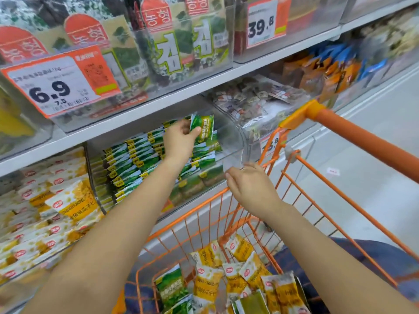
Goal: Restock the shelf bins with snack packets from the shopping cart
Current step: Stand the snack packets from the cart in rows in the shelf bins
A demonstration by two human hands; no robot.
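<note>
My left hand (179, 141) pinches a small green snack packet (202, 128) over the clear shelf bin (233, 152) that holds rows of the same green packets (136, 159). My right hand (251, 185) hovers at the bin's front right corner with its fingers loosely curled and nothing in it. Below, the orange wire shopping cart (294, 189) holds several yellow packets (249, 275) and a few green ones (171, 288).
A bin of yellow-and-white packets (52, 211) sits left of the green bin, and a bin of small mixed sachets (256, 103) sits to its right. Seaweed packs (170, 44) and price tags fill the shelf above. The cart's orange handle (367, 141) crosses at right.
</note>
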